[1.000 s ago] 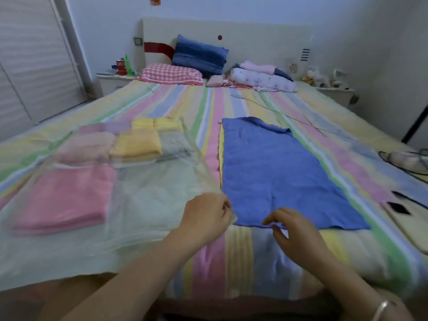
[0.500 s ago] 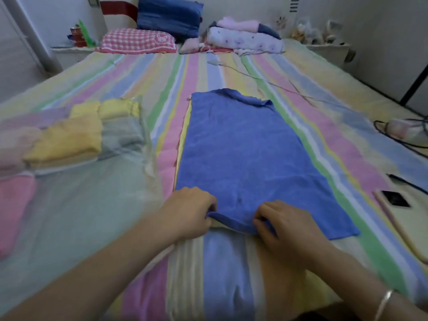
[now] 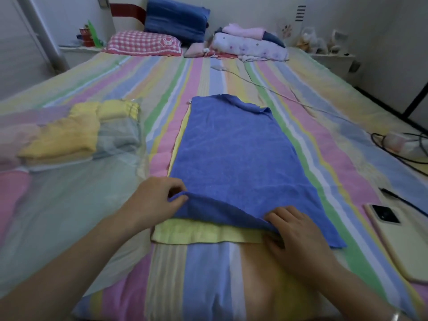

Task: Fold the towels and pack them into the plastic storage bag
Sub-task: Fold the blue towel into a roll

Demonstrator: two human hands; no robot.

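Blue towel [image 3: 234,154]: terry cloth, rectangular, spread lengthwise down the middle of the striped bed [image 3: 208,279]. Its far edge is rumpled, with one corner turned over, and its near edge is lifted off the layer below. Yellow towel [image 3: 208,232]: lies directly beneath the blue one, showing as a thin strip along the left side and a wider band at the near end. Left hand [image 3: 155,200]: pinches the blue towel's near left corner between thumb and curled fingers, slightly raised. Right hand [image 3: 298,232]: fingers curled over the same near edge further right, gripping the cloth; the near right corner lies flat beyond it. Plastic storage bag [image 3: 69,200]: soft translucent film, lying flat on the left part of the bed, just beside the towels' left edge. It holds folded yellow towels [image 3: 64,135] at its far end, a grey one [image 3: 118,140] next to them, and a pink one [image 3: 11,188] at the frame's left edge. Open room: bare sheet between the towels and the bed's near edge, and a strip to the right as far as the phone [image 3: 398,237], which is pale-cased, camera side up and apart from the cloth. White cable [image 3: 278,93]: thin, crossing the sheet beyond the blue towel's far edge.
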